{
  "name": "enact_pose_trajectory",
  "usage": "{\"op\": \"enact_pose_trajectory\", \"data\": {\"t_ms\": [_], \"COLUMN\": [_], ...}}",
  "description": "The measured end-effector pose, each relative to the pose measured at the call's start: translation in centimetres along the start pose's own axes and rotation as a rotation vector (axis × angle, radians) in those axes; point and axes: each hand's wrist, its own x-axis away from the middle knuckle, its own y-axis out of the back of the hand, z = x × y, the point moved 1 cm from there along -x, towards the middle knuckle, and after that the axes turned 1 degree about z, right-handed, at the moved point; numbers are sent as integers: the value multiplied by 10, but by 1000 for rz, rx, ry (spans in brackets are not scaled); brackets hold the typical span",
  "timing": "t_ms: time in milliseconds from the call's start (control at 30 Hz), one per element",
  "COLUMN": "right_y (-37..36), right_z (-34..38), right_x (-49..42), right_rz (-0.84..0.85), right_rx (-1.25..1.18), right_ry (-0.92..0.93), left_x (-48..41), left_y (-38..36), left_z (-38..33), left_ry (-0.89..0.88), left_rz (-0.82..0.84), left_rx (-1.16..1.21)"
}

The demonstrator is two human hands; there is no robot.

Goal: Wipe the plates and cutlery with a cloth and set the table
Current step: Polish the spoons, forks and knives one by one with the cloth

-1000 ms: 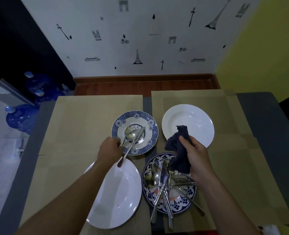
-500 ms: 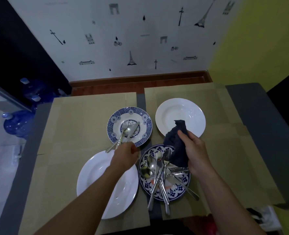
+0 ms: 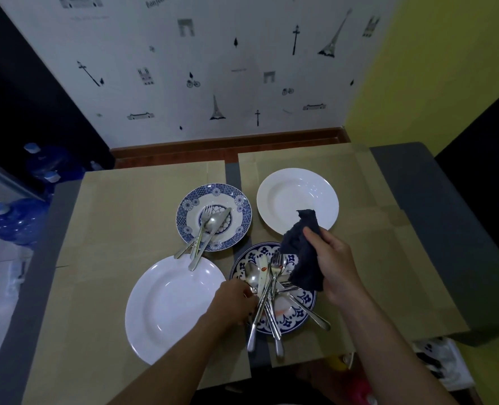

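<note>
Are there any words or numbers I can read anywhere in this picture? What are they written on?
"Bonjour", I think: slanted grey writing at the top of the wallpaper; blurred, so not certain.
Small grey line of print under the building drawing, top left of the wallpaper: too blurred to read.
Tiny faint print mid-wallpaper: too small to read.
Plates, cutlery, cloth and water bottles: no writing that I can see.

Four plates lie on the table. The far blue-patterned plate (image 3: 213, 216) carries a fork, a spoon and a knife (image 3: 203, 237), their handles passing over its near rim. Beside it, to the right, is an empty white plate (image 3: 297, 200). The near white plate (image 3: 174, 308) is empty too. The near blue-patterned plate (image 3: 296, 312) has red smears and holds a crossed pile of cutlery (image 3: 267, 290). A dark cloth (image 3: 302, 258) hangs crumpled above this plate.
</note>
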Motion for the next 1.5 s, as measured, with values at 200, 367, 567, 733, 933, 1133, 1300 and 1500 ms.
{"op": "enact_pose_trajectory", "data": {"t_ms": [200,367,567,733,933,1133,1300,1500], "right_y": [0,-2,-3,-2,-3,-12,-28,-38], "right_z": [-1,-3,-3,-5,-9,-11,-17,-7], "right_x": [4,5,6,7,6,1,-1,5], "right_rz": [11,24,24,28,30,14,49,154], "right_rx": [-11,-7,-17,-13,9,25,82,154], "right_ry": [5,-1,-4,-7,-50,-103,-151,-39], "left_x": [9,13,14,15,19,20,20,26], "left_y": [1,-4,0,-3,8,38,60,73], "left_z": [-1,-1,3,6,2,-20,-46,-58], "left_ry": [20,89,133,106,41,-68,-168,-309], "left_rz": [83,124,109,59,-58,-166,-179,-109], "left_rx": [70,170,206,220,243,430,565,578]}}
